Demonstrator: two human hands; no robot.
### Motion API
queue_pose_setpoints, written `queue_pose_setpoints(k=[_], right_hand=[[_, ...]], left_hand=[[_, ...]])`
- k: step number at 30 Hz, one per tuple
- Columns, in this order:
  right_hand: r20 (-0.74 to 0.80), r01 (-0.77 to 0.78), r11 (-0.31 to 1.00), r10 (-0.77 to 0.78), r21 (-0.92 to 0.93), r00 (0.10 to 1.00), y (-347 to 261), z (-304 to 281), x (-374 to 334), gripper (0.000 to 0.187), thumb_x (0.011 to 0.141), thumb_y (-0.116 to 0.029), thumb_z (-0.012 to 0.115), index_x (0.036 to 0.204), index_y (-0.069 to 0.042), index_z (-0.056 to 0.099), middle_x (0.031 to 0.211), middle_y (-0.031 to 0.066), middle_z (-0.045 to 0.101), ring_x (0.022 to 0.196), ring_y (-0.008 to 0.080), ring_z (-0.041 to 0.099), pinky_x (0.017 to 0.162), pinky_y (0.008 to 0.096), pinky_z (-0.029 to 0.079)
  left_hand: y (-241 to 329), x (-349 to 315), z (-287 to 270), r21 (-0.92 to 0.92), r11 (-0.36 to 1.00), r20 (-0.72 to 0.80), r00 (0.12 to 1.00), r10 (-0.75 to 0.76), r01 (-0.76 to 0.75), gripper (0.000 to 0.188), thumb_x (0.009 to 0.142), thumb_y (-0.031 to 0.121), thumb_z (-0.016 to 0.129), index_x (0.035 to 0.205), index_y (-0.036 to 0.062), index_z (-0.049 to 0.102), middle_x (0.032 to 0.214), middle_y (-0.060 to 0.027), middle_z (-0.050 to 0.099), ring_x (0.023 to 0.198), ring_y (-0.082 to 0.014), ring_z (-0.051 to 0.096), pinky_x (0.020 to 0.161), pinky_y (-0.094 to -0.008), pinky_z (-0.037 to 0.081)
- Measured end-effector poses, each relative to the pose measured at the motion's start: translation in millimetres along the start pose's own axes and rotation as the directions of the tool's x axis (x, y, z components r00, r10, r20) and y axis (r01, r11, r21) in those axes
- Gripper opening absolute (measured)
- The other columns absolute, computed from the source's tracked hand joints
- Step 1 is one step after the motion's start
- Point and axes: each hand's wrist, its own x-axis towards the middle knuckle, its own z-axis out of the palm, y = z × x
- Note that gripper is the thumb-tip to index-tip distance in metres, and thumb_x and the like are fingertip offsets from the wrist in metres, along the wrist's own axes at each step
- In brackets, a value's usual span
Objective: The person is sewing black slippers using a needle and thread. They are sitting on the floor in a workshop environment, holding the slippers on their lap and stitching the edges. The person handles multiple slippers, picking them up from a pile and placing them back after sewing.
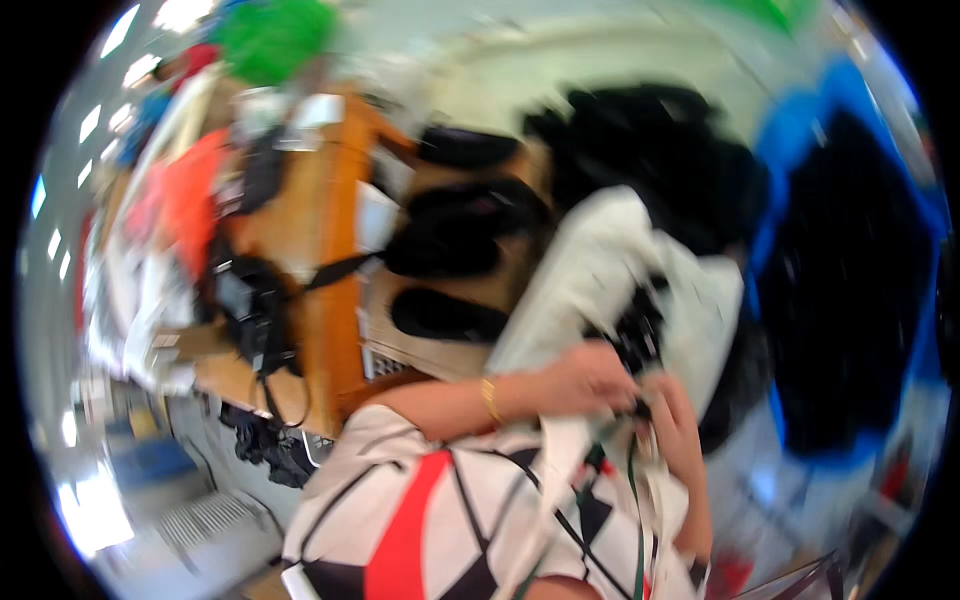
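My left hand (pixel 590 380), with a gold bracelet at its wrist, reaches in from the left with fingers closed. Close against it, my right hand (pixel 672 415) is also closed, its fingers pinched together. Something small and dark shows between the fingertips, too blurred to name. Just beyond both hands leans a white sack (pixel 570 265) with small black pieces (pixel 640 325) showing at its opening. Pale strips and thin dark green cords hang below the hands in front of my patterned clothing (pixel 410 520).
On the left stands a wooden table (pixel 335 270) with a black strapped device (pixel 250 310) and orange cloth (pixel 190 200). Black bundles (pixel 445 230) lie in a cardboard box (pixel 385 320). Black material (pixel 650 150) is heaped behind the sack. A blue bag (pixel 780 220) of black pieces stands at right.
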Motion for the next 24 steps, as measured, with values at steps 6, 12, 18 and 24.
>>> queue_pose_setpoints(k=[6, 12, 18, 24], right_hand=[[-0.013, 0.010, 0.990, -0.012, -0.143, 1.000, -2, 3, 3, 0.016, 0.097, -0.009, 0.056, 0.113, -0.005, 0.054, 0.071, -0.0017, 0.055, 0.059, 0.0042, 0.048, 0.053, 0.0212, 0.038], [0.141, 0.434, 0.382, -0.597, -0.816, 0.790, -20, 13, -1, 0.016, 0.085, -0.017, 0.072, 0.094, -0.005, 0.066, 0.081, 0.0106, 0.061, 0.069, 0.0323, 0.060, 0.056, 0.0394, 0.046], [0.236, 0.613, 0.204, -0.795, -0.763, 0.559, -30, 25, -5, 0.002, 0.087, -0.007, 0.065, 0.086, -0.005, 0.064, 0.073, 0.0140, 0.056, 0.060, 0.0354, 0.052, 0.053, 0.0444, 0.039], [-0.181, 0.249, 0.966, -0.234, 0.066, 0.955, -24, 6, -25, 0.012, 0.103, -0.012, 0.048, 0.093, -0.005, 0.049, 0.070, 0.0051, 0.060, 0.055, 0.0117, 0.054, 0.053, 0.0255, 0.047]], left_hand=[[-5, -3, 9, 0.007, 0.999, 0.094, 0.994, -0.050, 0.050, 0.012, 0.083, 0.016, 0.073, 0.090, 0.0062, 0.070, 0.080, -0.0093, 0.065, 0.079, -0.0297, 0.061, 0.069, -0.0388, 0.050], [-6, -6, 7, 0.125, 0.992, 0.008, 1.000, -0.029, 0.028, 0.016, 0.081, 0.019, 0.074, 0.089, 0.0058, 0.070, 0.080, -0.0091, 0.065, 0.079, -0.0297, 0.061, 0.069, -0.0397, 0.050], [4, 3, 5, 0.257, 0.964, 0.009, 0.998, 0.065, -0.066, 0.014, 0.080, 0.017, 0.073, 0.088, 0.0060, 0.069, 0.081, -0.0094, 0.065, 0.080, -0.0298, 0.061, 0.069, -0.0401, 0.050], [5, 2, 2, 0.340, 0.938, -0.002, 0.998, 0.066, -0.062, 0.015, 0.080, 0.016, 0.070, 0.092, 0.0066, 0.068, 0.080, -0.0082, 0.063, 0.081, -0.0284, 0.060, 0.072, -0.0377, 0.051]])
